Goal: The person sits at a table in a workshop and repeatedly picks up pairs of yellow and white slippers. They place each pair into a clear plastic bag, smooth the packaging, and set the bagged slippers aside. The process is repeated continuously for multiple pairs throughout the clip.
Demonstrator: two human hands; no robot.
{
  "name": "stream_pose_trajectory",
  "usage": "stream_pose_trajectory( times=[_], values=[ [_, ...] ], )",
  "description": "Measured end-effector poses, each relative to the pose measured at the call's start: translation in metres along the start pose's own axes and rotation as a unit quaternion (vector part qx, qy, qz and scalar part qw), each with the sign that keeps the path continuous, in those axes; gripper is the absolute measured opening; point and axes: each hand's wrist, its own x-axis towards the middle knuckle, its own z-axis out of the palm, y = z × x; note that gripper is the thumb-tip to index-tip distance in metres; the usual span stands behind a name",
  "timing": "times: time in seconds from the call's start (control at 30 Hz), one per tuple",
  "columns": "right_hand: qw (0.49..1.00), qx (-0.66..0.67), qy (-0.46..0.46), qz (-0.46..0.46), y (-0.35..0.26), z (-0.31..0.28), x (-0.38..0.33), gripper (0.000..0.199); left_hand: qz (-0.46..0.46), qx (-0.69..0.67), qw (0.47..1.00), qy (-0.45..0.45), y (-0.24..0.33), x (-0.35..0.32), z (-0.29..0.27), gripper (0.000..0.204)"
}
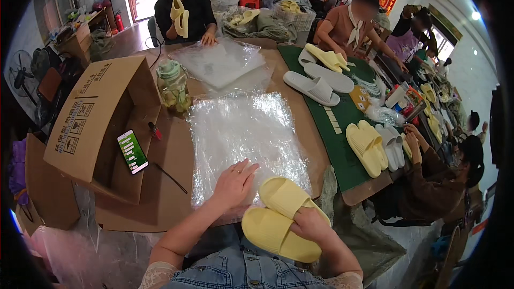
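A stack of clear plastic bags (243, 134) lies on the cardboard-covered table before me. My left hand (235, 183) rests on its near part, palm down with the fingers stretched out. At the table's near edge, my right hand (311, 225) grips a pair of pale yellow slippers (267, 230). Its fingers reach under the straps, so the fingertips are hidden. The two slippers lie side by side, slightly overlapping, with their ribbed soles showing.
An open cardboard box (96, 123) stands at left, near a lit phone (133, 151) and a lidded jar (173, 88). More plastic bags (219, 64) lie farther back. Grey slippers (316, 86) and yellow slippers (367, 149) sit on the green mat (308, 123) at right. Several people work around the tables.
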Motion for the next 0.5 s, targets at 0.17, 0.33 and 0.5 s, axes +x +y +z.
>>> stream_pose_trajectory(
  times=[0.17,0.33,0.5],
  values=[
    [0.993,0.008,0.086,0.086,0.006,0.001,0.010,0.027,0.090,0.035,0.995,-0.007,0.014,-0.006,-0.009,0.038],
    [0.989,0.004,0.066,0.132,-0.012,-0.004,0.039,0.021,0.157,0.018,0.986,-0.044,0.042,-0.009,-0.021,0.040],
    [0.995,-0.001,0.090,0.049,-0.005,0.021,0.092,0.024,0.197,-0.076,0.971,-0.109,0.058,-0.010,-0.028,0.042]
  ],
)
